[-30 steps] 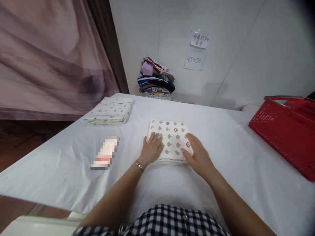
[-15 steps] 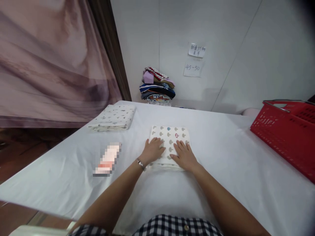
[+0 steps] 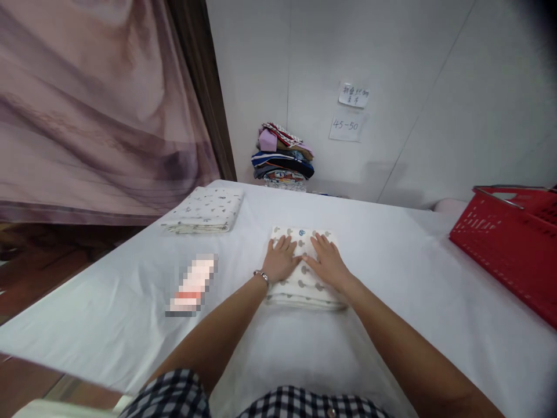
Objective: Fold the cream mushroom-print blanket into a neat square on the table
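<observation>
A folded white cloth with a grey mushroom print [image 3: 304,285] lies on the white-covered table [image 3: 391,273] in front of me. My left hand [image 3: 281,259] rests flat on its left half, fingers stretched out; a metal bracelet sits on that wrist. My right hand [image 3: 327,260] lies flat on the cloth's right half, fingers spread. Both palms press down on the cloth and hold nothing. The hands nearly touch at the middle of the cloth.
A second folded printed cloth [image 3: 204,210] lies at the table's far left. A pixelated pink item [image 3: 192,284] lies left of my arm. A red plastic basket [image 3: 509,244] stands at the right. A pile of coloured fabrics [image 3: 282,157] sits against the wall; a curtain [image 3: 96,104] hangs left.
My right hand slid from the cloth's right edge toward the middle, then both hands moved farther up the cloth. The camera view dipped slightly.
</observation>
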`<control>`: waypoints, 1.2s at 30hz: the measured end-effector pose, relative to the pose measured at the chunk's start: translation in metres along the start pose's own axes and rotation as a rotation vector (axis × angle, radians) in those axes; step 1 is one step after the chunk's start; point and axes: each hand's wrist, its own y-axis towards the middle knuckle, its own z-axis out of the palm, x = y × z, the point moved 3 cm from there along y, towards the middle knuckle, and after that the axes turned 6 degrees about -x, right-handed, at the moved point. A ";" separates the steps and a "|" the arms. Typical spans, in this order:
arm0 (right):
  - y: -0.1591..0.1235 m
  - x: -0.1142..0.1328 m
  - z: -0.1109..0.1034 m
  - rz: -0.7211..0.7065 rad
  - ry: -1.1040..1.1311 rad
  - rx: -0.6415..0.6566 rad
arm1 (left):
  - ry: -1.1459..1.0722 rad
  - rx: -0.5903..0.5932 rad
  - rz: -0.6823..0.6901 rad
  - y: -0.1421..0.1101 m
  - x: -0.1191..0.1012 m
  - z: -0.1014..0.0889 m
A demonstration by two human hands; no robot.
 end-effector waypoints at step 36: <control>-0.092 -0.055 0.020 0.624 0.811 -0.133 | -0.748 0.078 -0.808 0.063 0.079 0.016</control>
